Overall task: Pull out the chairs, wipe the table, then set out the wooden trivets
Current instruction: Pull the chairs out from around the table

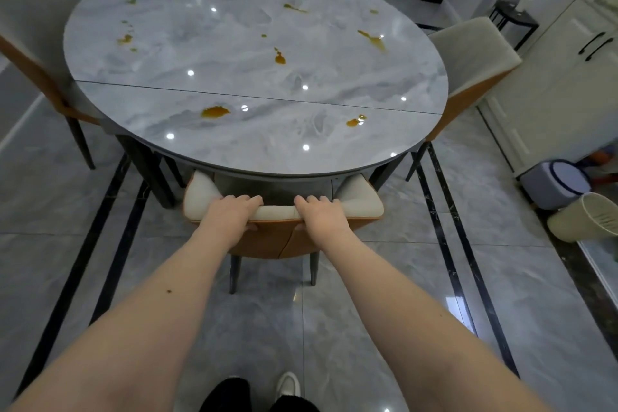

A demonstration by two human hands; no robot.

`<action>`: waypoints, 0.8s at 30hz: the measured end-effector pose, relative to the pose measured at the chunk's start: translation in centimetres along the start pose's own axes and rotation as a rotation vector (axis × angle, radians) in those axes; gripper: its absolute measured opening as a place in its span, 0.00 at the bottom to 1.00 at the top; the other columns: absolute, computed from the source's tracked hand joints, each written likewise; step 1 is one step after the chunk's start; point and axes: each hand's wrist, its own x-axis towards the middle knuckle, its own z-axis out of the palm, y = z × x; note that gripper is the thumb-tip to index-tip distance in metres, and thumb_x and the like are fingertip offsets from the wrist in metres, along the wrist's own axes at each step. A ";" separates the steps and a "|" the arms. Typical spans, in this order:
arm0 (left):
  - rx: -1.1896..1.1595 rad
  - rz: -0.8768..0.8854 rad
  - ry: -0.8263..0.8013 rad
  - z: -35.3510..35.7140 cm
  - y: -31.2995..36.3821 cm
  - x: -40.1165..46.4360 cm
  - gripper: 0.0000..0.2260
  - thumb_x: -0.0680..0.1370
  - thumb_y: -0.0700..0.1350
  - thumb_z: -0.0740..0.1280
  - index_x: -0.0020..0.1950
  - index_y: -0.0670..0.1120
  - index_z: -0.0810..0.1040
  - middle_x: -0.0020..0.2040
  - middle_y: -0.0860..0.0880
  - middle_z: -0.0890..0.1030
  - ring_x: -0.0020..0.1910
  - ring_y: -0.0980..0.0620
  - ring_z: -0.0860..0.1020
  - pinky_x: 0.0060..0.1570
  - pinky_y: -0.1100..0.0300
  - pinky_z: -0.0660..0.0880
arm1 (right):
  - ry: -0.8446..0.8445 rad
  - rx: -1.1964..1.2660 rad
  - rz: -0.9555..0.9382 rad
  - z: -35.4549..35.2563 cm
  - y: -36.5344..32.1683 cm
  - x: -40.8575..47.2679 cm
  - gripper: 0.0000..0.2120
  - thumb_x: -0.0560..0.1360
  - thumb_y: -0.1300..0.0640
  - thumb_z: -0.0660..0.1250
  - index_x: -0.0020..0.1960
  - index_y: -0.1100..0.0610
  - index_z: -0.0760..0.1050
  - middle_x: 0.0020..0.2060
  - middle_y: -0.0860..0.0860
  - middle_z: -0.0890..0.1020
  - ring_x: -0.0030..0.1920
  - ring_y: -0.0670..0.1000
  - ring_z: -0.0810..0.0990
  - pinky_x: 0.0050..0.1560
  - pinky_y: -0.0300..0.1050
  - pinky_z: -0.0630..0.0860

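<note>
Nearest, below both forearms, a white shoe stands on the grey tiled floor; the left hand and the right hand lie side by side on the top rail of the near chair, fingers curled over its cream front and thumbs tucked under against the orange back, so both hands grip the chair; the rail runs on to the left of the left hand and to the right of the right hand; under the hands the orange back curves down to dark legs; the chair's seat is tucked under the table, whose rim lies just beyond the fingertips; the round grey marble top is crossed by a seam beyond the hands; an orange spill sits beyond the left hand, a smaller spill beyond the right, and more orange and green spots lie scattered farther across the top; a left chair stands far to the left of the left hand, pushed against the rim; a right chair stands far to the right of the right hand, also at the rim; right of that, near a white cabinet, a blue bin stands beside a tipped cream basket; no trivets show anywhere in view.
</note>
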 end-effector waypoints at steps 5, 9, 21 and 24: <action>-0.024 0.021 -0.041 -0.2 -0.1 -0.1 0.19 0.77 0.51 0.66 0.65 0.52 0.65 0.59 0.48 0.75 0.58 0.46 0.75 0.55 0.52 0.70 | 0.042 0.028 0.086 0.1 -0.2 -0.9 0.23 0.76 0.49 0.66 0.66 0.54 0.64 0.61 0.54 0.75 0.63 0.58 0.71 0.68 0.56 0.63; -0.007 0.016 -0.054 -0.6 0.1 -0.6 0.17 0.77 0.49 0.65 0.64 0.50 0.66 0.59 0.47 0.75 0.59 0.45 0.74 0.56 0.52 0.69 | 0.087 0.028 0.140 0.0 0.0 -2.2 0.21 0.76 0.51 0.66 0.67 0.53 0.65 0.63 0.53 0.74 0.65 0.56 0.70 0.68 0.53 0.61; 0.041 0.031 -0.024 -0.2 0.4 -2.1 0.11 0.79 0.43 0.62 0.60 0.48 0.67 0.55 0.46 0.77 0.55 0.44 0.75 0.51 0.54 0.69 | 0.099 0.054 0.224 -0.1 -1.2 -3.5 0.13 0.79 0.58 0.62 0.63 0.55 0.68 0.60 0.54 0.75 0.62 0.56 0.71 0.64 0.52 0.65; 0.049 0.035 -0.021 0.0 0.6 -2.7 0.11 0.80 0.44 0.61 0.61 0.48 0.67 0.55 0.46 0.77 0.55 0.45 0.75 0.50 0.54 0.69 | 0.102 0.054 0.207 0.1 -1.3 -4.3 0.13 0.79 0.57 0.61 0.63 0.55 0.68 0.59 0.54 0.75 0.61 0.56 0.71 0.61 0.51 0.66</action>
